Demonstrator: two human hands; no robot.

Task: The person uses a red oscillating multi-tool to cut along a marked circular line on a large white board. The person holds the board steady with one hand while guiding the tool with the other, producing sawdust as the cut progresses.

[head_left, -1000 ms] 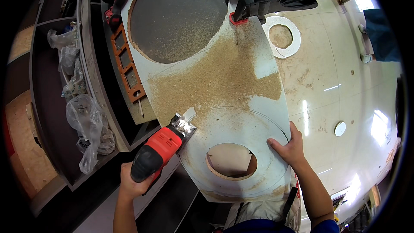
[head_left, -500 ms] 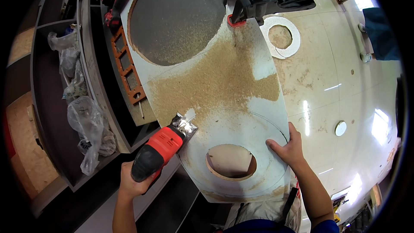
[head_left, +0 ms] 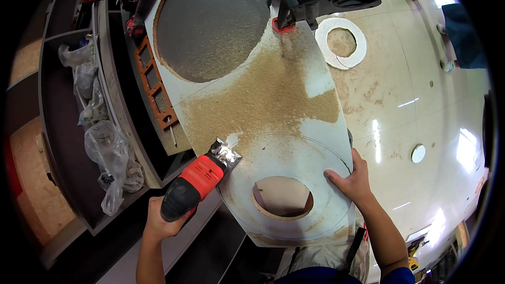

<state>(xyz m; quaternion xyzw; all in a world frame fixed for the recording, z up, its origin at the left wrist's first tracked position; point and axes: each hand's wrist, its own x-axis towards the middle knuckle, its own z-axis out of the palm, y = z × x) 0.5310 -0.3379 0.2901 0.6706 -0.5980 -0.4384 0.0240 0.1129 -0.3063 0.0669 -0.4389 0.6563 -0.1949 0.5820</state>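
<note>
My left hand (head_left: 162, 220) is wrapped round the grip of a red and black jigsaw (head_left: 195, 180). The saw's metal shoe rests on the left edge of a white board (head_left: 329, 152), beside a pencilled circle. Its blade is hidden. My right hand (head_left: 353, 178) grips the board's right edge, thumb on top and fingers out of sight underneath. Brown sawdust (head_left: 263, 94) covers the board's middle. A small oval-looking hole lies between my hands, and a much larger round hole opens at the far end. A black clamp (head_left: 302, 2) with a red pad presses on the board's far right.
At the far left lie red and black power tools (head_left: 139, 13) and an orange template (head_left: 155, 87). Plastic bags (head_left: 113, 152) fill a dark shelf. A white ring (head_left: 357, 47) and a white disc (head_left: 418, 153) lie on the tiled floor. Another person's legs (head_left: 463, 37) stand at right.
The view has shifted slightly. The jigsaw stays almost in the same spot on the board's left edge, and my right hand keeps its hold.
</note>
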